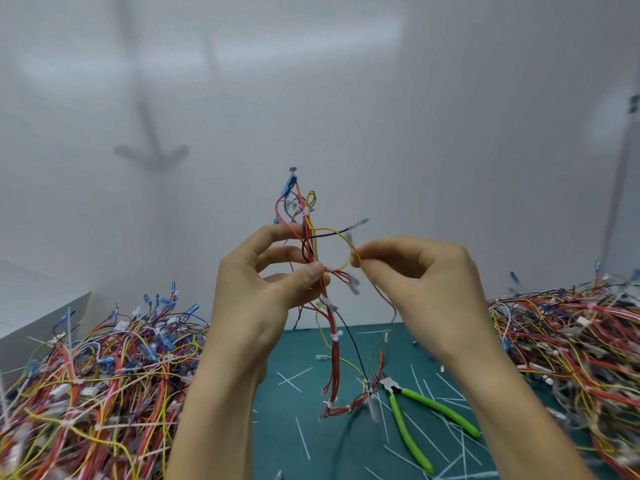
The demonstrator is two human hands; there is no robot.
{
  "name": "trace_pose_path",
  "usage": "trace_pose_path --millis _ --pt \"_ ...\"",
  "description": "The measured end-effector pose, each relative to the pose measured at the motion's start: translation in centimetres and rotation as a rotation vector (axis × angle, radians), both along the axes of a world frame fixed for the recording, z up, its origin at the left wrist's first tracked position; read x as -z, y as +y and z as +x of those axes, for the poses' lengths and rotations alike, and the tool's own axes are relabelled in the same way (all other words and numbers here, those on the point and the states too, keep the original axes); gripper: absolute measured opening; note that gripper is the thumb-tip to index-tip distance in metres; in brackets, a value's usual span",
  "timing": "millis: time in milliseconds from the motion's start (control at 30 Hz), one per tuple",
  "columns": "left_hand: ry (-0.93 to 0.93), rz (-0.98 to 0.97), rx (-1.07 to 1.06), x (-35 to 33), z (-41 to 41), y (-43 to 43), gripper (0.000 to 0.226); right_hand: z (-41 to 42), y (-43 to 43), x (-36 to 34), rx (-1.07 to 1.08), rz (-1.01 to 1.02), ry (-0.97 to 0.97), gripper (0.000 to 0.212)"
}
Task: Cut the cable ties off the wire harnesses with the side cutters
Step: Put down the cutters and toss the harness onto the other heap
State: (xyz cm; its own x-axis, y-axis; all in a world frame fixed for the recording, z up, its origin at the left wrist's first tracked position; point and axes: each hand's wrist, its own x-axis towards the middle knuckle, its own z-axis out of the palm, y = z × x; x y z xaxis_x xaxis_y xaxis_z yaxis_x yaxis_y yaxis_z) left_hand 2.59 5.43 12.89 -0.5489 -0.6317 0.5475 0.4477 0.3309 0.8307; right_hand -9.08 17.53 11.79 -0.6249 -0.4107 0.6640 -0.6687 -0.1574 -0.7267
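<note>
red, yellow, black and blue wires make up the wire harness (320,271) held upright in mid-air over the bench, between both hands. left hand (263,289): grip is a narrow pinch, thumb against fingertips, closed on the bundle near its middle. right hand (426,282): grip pinched shut on a thin yellow wire loop (341,247) that branches off the same harness, just beside the left hand's pinch. white cable ties (336,336) sit around the red strands below the left hand, another near the top of the bundle. lower end of harness trails down and touches the green cutting mat (287,420) on the bench.

side cutters with bright green handles (415,417) lie flat on the mat, right of the harness tail, jaws pointing away from the person, handles spread; neither hand touches them. white cut tie offcuts (301,433) scattered across the mat. large tangled pile of harnesses at left (86,386), second pile at right (571,344). grey-white box (31,306) behind the left pile.
</note>
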Motion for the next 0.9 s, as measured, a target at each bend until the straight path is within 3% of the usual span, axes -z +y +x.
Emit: trace_pose_path --millis 167,333,400,633,900 --pt "0.052 0.034 -0.106 0.1 -0.1 -0.4 0.033 0.0 0.7 -0.6 -0.11 -0.112 -0.102 0.017" --pt "0.064 0.067 -0.089 0.0 -0.3 -0.2 0.031 0.1 -0.1 -0.1 -0.199 0.225 -0.059 0.008" --pt "0.072 0.073 -0.054 -0.1 -0.4 0.2 0.03 0.5 -0.5 0.2 -0.221 0.269 -0.045 0.012" --pt "0.021 -0.012 -0.086 0.0 -0.8 0.5 0.025 0.2 -0.5 0.1 -0.24 0.178 -0.094 0.011" --pt "-0.105 -0.046 -0.017 0.0 0.2 -0.2 0.008 -0.1 -0.1 0.0 -0.304 -0.051 -0.382 0.011"
